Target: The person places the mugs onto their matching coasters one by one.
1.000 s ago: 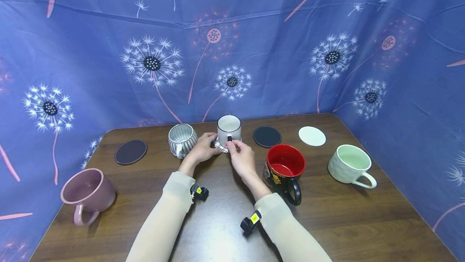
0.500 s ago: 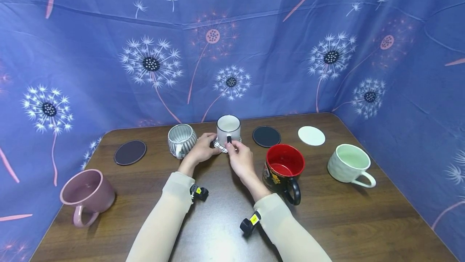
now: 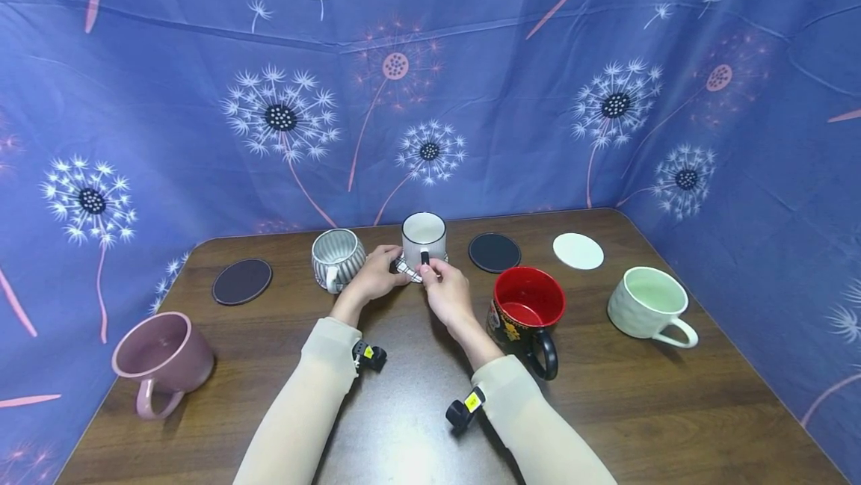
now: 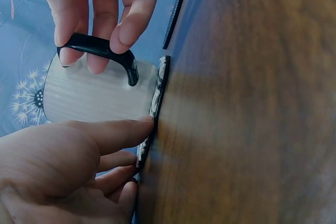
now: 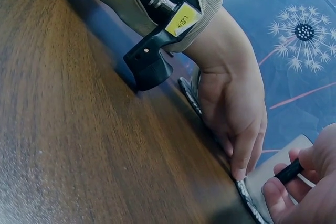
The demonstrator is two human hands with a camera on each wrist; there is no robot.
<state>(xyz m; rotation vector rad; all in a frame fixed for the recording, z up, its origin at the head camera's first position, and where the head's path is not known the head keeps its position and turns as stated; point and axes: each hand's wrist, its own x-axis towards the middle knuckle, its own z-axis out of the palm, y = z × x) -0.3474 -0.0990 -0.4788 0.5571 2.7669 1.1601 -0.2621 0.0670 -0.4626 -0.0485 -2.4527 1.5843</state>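
A white ribbed mug with a black rim stands upright on a white coaster with a dark line pattern. My right hand pinches the mug's black handle between thumb and fingers. At the coaster's left edge, my left hand holds the rim, its thumb at the near side and its fingers farther round, as the left wrist view shows. Just left of that hand is a grey-and-white striped mug on its own coaster, mostly hidden beneath it.
Dark coasters lie either side, and a white coaster farther right. A mauve mug stands at left. Beside the right forearm is a black-and-red mug; a pale green mug stands at right. Blue cloth hangs behind.
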